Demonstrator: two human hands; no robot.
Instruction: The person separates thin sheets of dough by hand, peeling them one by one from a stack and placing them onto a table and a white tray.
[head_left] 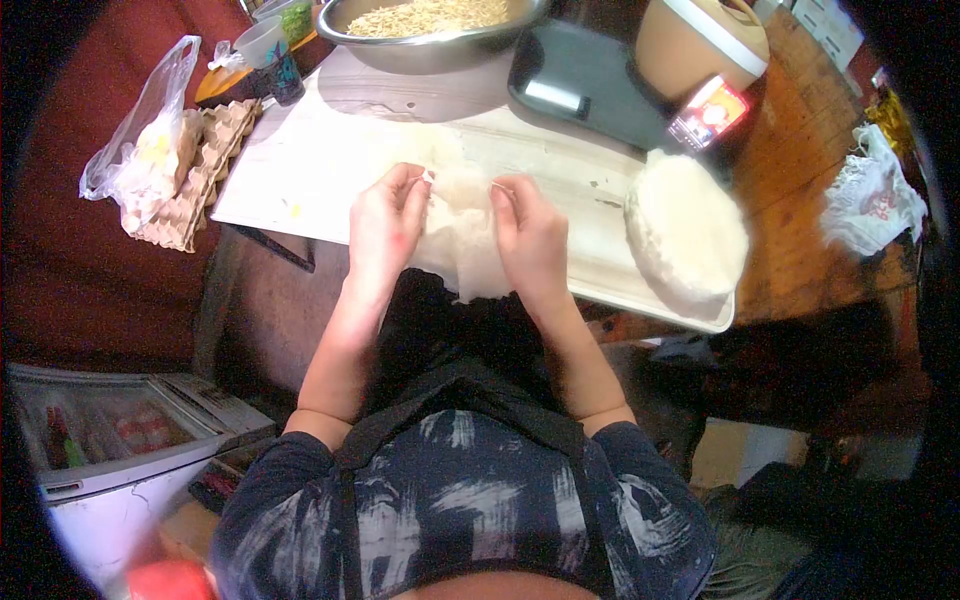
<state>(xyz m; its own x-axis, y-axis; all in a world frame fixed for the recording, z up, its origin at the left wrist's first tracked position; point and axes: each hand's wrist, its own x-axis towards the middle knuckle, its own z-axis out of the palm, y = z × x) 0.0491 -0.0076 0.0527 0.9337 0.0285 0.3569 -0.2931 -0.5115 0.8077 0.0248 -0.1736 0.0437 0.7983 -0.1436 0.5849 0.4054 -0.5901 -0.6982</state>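
Note:
A thin, pale, see-through wrapper (462, 245) hangs over the near edge of a white board, between my hands. My left hand (385, 215) is closed, thumb and fingers pinching the wrapper's left side. With the same kind of pinch, my right hand (530, 230) grips the wrapper's right side. To the right of my hands lies a thick round stack of off-white wrappers (688, 228), with an uneven edge, on the right end of the board (590, 165).
At the back stands a metal bowl (430, 38) of shredded pale filling, beside a dark tray (585, 85) and a tan container (700, 45). Egg cartons (205, 170) and a plastic bag (150, 150) sit left. A crumpled bag (875, 200) lies far right. A glass-topped freezer (120, 430) stands low left.

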